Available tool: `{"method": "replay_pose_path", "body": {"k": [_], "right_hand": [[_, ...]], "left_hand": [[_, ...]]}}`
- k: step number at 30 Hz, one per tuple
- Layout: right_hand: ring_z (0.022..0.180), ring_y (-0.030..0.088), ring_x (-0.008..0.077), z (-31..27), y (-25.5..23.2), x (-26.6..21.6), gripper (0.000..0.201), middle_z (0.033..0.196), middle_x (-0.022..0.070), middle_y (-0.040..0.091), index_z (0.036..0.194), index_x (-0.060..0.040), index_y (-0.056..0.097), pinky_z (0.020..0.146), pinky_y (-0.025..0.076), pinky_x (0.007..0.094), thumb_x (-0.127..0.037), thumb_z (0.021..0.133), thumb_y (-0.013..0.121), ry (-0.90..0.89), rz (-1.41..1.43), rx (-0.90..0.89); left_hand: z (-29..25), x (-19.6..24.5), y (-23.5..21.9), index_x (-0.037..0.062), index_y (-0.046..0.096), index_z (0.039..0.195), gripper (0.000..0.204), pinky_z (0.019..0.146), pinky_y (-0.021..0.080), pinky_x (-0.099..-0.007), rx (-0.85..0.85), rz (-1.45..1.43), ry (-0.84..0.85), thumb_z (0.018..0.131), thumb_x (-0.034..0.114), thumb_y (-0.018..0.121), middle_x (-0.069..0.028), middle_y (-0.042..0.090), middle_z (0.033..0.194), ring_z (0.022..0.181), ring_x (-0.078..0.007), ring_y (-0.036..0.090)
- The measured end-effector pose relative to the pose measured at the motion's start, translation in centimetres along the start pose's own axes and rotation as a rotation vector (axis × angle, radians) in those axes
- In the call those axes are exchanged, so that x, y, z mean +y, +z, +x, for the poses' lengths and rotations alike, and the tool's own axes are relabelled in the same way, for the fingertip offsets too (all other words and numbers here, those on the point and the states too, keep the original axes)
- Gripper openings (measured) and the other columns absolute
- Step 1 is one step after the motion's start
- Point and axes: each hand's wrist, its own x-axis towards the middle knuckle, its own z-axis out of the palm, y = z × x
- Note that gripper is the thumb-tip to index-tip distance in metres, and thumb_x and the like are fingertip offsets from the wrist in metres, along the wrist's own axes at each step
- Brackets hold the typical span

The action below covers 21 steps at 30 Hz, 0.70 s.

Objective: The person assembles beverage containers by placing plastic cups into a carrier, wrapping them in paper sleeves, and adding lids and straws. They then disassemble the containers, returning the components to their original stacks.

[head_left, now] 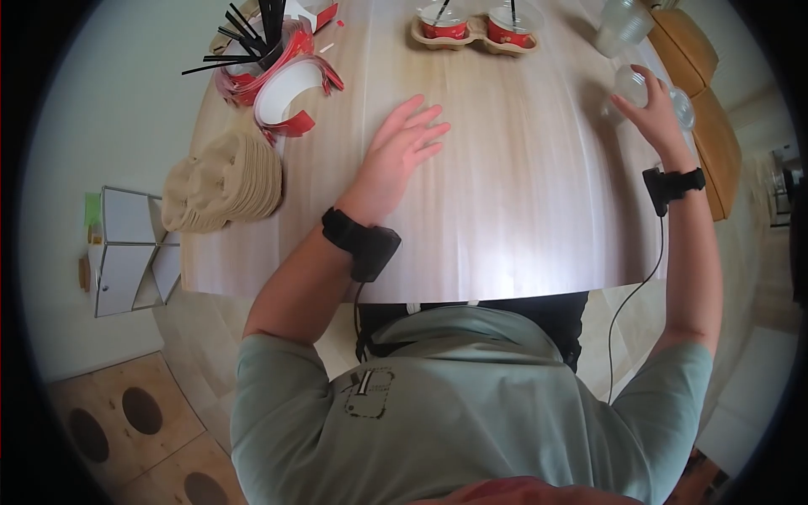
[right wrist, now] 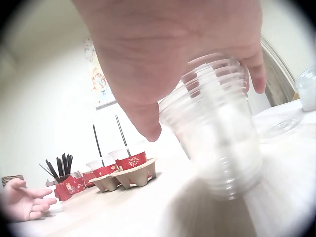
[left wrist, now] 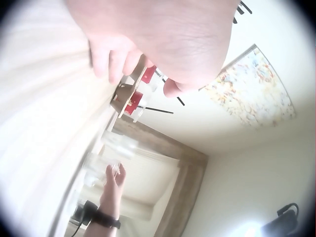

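Note:
My right hand [head_left: 658,118] grips a small stack of nested clear plastic cups [right wrist: 224,133] from above, thumb on one side and fingers on the other, around the ridged rims. The narrow bottoms of the cups point down toward the table in the right wrist view. My left hand [head_left: 394,158] is over the middle of the table with its fingers loosely spread and nothing in them. Beyond both hands, a cardboard cup carrier [head_left: 475,39] bears two clear cups with red sleeves [head_left: 509,35] and black straws.
Another stack of clear cups [head_left: 623,32] stands at the far right, with clear plastic lids [head_left: 682,109] beside my right hand. On the left are stacked cardboard carriers [head_left: 227,181], red paper sleeves [head_left: 282,93] and black straws [head_left: 271,29]. A brown chair [head_left: 705,126] borders the right edge.

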Motion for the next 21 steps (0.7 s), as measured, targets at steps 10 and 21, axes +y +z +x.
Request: {"method": "replay_pose_path", "body": {"k": [10,21], "right_hand": [[0.134,0.052,0.0396,0.6,-1.0,2.1,0.075,0.139,0.0256,0.056,0.142,-0.005,0.054,0.11,0.044,0.0468,-0.055,0.09,0.072,-0.013,-0.03,0.008],[0.135,0.053,0.0362,2.1,-4.3,1.4,0.072,0.14,0.0235,0.058,0.138,-0.0017,0.058,0.112,0.042,0.0455,-0.051,0.088,0.076,-0.029,0.078,0.244]], "left_hand": [[0.1,0.1,0.2,0.0017,0.025,0.16,0.06,0.118,0.034,-0.0471,-0.012,0.007,-0.02,0.106,0.021,0.043,-0.0238,0.037,0.16,0.144,-0.0357,0.045],[0.1,0.0,0.1,0.0015,0.025,0.16,0.06,0.118,0.035,-0.0462,-0.006,-0.001,-0.031,0.106,0.021,0.045,-0.024,0.038,0.16,0.143,-0.0347,0.046]]}}
